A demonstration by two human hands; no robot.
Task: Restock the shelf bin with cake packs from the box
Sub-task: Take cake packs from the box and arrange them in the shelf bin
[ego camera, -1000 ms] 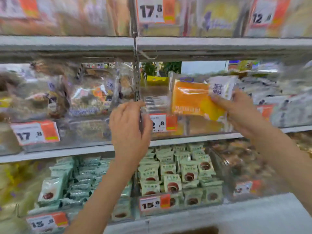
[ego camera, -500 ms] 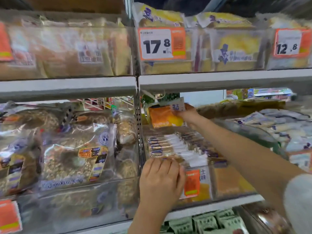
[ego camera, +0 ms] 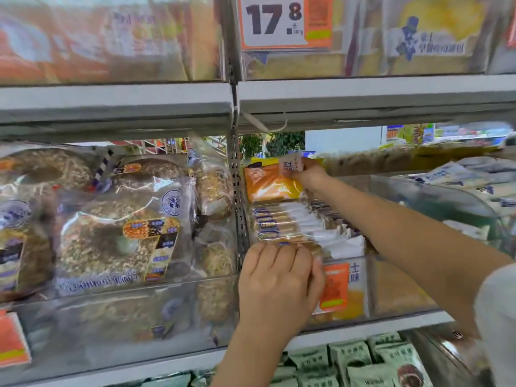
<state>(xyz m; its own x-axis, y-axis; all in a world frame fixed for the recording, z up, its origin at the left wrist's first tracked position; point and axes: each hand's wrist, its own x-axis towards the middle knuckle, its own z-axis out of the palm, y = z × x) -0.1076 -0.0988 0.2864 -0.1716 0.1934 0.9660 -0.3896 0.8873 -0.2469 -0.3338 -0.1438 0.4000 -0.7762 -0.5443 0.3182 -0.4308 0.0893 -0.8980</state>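
On the middle shelf (ego camera: 363, 329), right of the steel upright, you are partway through the restock, by my reading: the clear shelf bin (ego camera: 396, 289) already carries a row of cake packs (ego camera: 287, 223) standing on edge from its front wall back, and one more cake pack (ego camera: 269, 184), orange and yellow, is at the rear of that row, raised above it and not yet seated. Your right hand (ego camera: 308, 173) has its grip clamped on that pack's white-labelled end, arm reaching over the row. Your left hand (ego camera: 279, 283) is at the bin's front lip, fingers curled over the nearest pack in the row; judged as steadying the row, grip together on that front pack. Left to do: lower the raised pack behind the others and let go. The supply box is out of frame, so you cannot tell how many packs remain. Other containers, large to small: the wide clear bin to the left (ego camera: 111, 317) holds big ring-shaped seeded loaves in clear bags; the bins on the top shelf (ego camera: 418, 37) hold blurred yellow packs behind a price tag reading 17.8 (ego camera: 275, 19); a curved clear bin to the right (ego camera: 446, 199) holds pale packs; the lower shelf shows small green packs (ego camera: 363, 364). An orange tag (ego camera: 333, 286) hangs on the task bin's front.
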